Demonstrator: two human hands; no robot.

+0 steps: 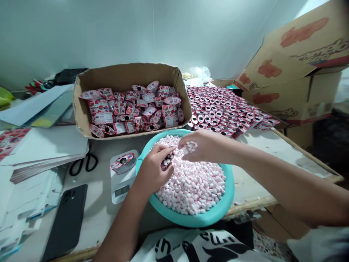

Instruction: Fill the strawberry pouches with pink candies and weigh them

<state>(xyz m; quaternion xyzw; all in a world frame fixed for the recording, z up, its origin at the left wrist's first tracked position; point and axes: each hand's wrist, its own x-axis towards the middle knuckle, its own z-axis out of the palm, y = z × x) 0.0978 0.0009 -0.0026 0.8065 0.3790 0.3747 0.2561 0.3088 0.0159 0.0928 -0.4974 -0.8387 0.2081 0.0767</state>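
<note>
A turquoise bowl (226, 203) full of small pink and white candies (196, 185) sits at the table's front edge. Over it, my left hand (152, 169) is closed around a small red printed packet (167, 161), its opening facing up. My right hand (203, 145) hovers beside it, fingers pinched around a cluster of candies (190, 146) right above the packet. A filled packet (123, 162) rests on a small white scale (121, 182) left of the bowl.
A cardboard box (81, 116) of filled packets stands behind the bowl. Rows of flat packets (223, 109) lie at its right. Black scissors (83, 163), a dark phone (67, 222), paper stacks (40, 153) at left; large cartons (297, 72) at right.
</note>
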